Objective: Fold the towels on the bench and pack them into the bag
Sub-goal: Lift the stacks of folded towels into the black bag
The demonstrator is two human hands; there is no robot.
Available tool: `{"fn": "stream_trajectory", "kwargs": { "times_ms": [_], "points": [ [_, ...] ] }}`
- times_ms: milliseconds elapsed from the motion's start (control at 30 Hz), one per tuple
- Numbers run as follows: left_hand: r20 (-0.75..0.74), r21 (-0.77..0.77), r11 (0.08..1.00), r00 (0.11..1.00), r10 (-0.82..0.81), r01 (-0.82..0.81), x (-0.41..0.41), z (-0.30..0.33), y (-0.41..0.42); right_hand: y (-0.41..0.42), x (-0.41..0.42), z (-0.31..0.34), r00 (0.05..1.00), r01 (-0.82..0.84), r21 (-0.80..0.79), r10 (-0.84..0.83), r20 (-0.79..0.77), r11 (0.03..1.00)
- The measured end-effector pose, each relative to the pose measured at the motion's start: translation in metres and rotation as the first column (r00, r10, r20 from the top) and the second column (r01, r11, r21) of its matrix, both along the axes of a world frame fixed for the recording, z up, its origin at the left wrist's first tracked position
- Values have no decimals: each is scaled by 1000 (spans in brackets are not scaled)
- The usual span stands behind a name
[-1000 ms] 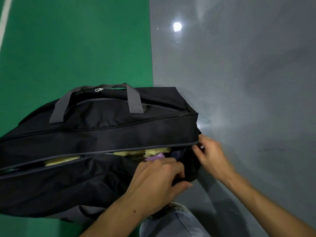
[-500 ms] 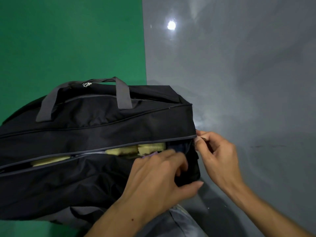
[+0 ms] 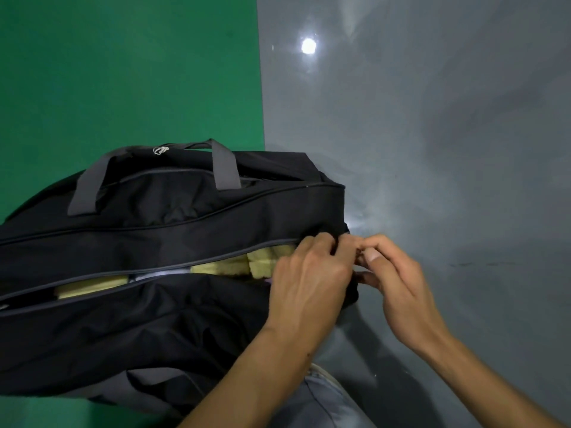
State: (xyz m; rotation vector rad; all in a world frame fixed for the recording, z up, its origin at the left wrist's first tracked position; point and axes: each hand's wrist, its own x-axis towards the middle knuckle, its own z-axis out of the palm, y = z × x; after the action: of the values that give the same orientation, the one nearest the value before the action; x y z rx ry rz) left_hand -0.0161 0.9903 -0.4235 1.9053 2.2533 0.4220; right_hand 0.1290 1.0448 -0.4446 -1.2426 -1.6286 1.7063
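A black duffel bag (image 3: 148, 217) with grey handles (image 3: 225, 168) lies across the lower left of the head view. Its long zip gapes, and folded yellow towels (image 3: 234, 267) show inside, with another yellow piece (image 3: 89, 287) further left. My left hand (image 3: 309, 279) grips the bag's fabric at the right end of the zip, fingers curled over the edge. My right hand (image 3: 392, 273) is right beside it and pinches something small at that zip end; the pinched part is hidden by my fingers.
The bag sits where a green floor (image 3: 123, 72) meets a glossy grey floor (image 3: 432, 134) with a lamp reflection (image 3: 308, 46). Grey trousers (image 3: 318, 403) show at the bottom, under my forearms.
My left hand has slid up to the right end of the zip opening, covering the purple cloth seen before. My right hand has closed in to meet it at the bag's corner.
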Motion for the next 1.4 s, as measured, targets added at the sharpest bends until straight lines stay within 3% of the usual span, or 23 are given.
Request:
{"fn": "stream_trajectory", "kwargs": {
  "times_ms": [100, 167, 233, 267, 300, 467, 600, 700, 833, 933, 1000, 1067, 1133, 1200, 1300, 1400],
  "points": [
    [99, 43, 981, 978, 184, -189, -4, -7, -7, -2, -5, -7, 999, 47, -32, -48, -23, 998],
    [273, 54, 924, 896, 350, -378, -6, -11, -8, -2, -8, -12, 998, 42, -21, -43, -35, 999],
    [597, -35, 845, 667, 446, -534, -5, -14, -6, 1, -8, -24, 1000, 2, 106, -5, 27, 994],
    [717, -113, 820, 525, 458, -561, -4, -14, -5, 2, -8, -31, 998, -25, 188, 12, 67, 982],
    [771, -160, 817, 446, 454, -554, -2, -11, -4, 3, -7, -36, 995, -45, 275, 19, 97, 961],
    [786, -226, 864, 441, 434, -449, 4, -5, 2, 15, -5, -48, 980, -162, 609, 57, 188, 776],
    [675, -271, 803, 490, 551, -530, 3, -11, -2, 26, -7, -55, 942, -282, 701, 49, 333, 655],
    [547, -107, 736, 578, 605, -668, 12, -2, -6, 33, -3, -63, 891, -337, 675, -10, 455, 656],
    [603, -64, 617, 462, 650, -784, 3, 0, -20, 38, 1, -72, 814, -372, 554, -24, 580, 745],
    [544, 61, 546, 487, 683, -835, -28, -1, -51, 41, -2, -69, 763, -408, 484, -2, 647, 774],
    [462, 77, 587, 550, 696, -806, -39, 11, -63, 45, -3, -64, 736, -435, 432, 35, 676, 790],
    [475, 42, 646, 584, 658, -762, -39, 20, -64, 48, -2, -55, 699, -483, 360, 104, 708, 798],
    [534, 10, 656, 559, 635, -755, -41, 24, -61, 46, -1, -38, 686, -507, 336, 135, 715, 794],
    [596, 9, 645, 522, 610, -764, -44, 23, -57, 40, -5, -13, 763, -450, 418, 97, 639, 789],
    [676, -11, 620, 451, 583, -785, -44, 22, -54, 24, -30, 23, 854, -448, 541, 163, 493, 712],
    [701, -37, 605, 410, 583, -796, -45, 25, -55, 10, -65, 34, 783, -599, 566, 268, 561, 567]
  ]
}}
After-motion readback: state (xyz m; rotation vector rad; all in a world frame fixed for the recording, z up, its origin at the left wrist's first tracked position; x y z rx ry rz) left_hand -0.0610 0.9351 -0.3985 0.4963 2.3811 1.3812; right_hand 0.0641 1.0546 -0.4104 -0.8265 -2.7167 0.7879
